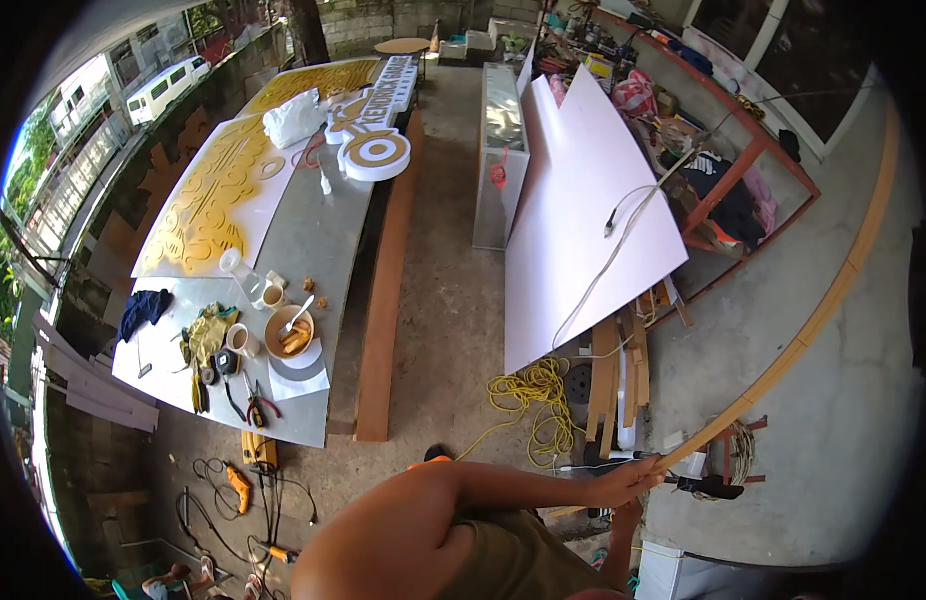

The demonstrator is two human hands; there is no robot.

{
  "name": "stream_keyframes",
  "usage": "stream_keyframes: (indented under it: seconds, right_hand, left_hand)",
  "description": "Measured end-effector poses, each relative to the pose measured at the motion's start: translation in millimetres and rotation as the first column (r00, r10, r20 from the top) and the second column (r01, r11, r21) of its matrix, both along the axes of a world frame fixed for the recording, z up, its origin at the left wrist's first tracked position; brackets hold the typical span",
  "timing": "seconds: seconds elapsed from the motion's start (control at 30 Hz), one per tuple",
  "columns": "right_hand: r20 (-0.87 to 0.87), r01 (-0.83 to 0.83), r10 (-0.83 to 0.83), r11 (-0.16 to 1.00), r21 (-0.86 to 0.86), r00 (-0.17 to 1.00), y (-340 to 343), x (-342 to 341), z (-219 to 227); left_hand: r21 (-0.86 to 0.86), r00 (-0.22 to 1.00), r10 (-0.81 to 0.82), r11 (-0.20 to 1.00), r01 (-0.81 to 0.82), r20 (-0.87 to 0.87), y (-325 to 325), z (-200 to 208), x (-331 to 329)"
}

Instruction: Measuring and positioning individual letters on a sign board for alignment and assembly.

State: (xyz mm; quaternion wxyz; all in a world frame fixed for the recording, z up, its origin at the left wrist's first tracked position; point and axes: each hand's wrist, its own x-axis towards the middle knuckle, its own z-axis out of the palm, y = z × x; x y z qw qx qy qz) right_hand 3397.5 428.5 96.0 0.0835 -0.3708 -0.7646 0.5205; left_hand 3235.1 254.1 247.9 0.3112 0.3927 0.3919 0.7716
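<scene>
One strip (783, 362), near end pinched by left hand (628, 484); right hand (626, 515) beside, grip cannot be told. Step: apparently positioning; next likely needs steadying.

readable text | dark capital letters (388, 92), two words | on white cut-out sign (375, 130)

Head view: you're looking down through a wide fisheye
Shoulder (378, 510): right up close, lower edge
Van (169, 92): far, upper left
</scene>
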Motion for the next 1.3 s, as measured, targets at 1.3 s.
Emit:
stream_keyframes:
  seconds: [1.3]
  right_hand:
    - [0.315,0.328,-0.361,0.932,0.154,0.878,-223.5,150.7,-88.6]
  left_hand:
    - [-0.666,0.664,-0.515,0.219,0.713,0.541,68.4,-246.0,-12.3]
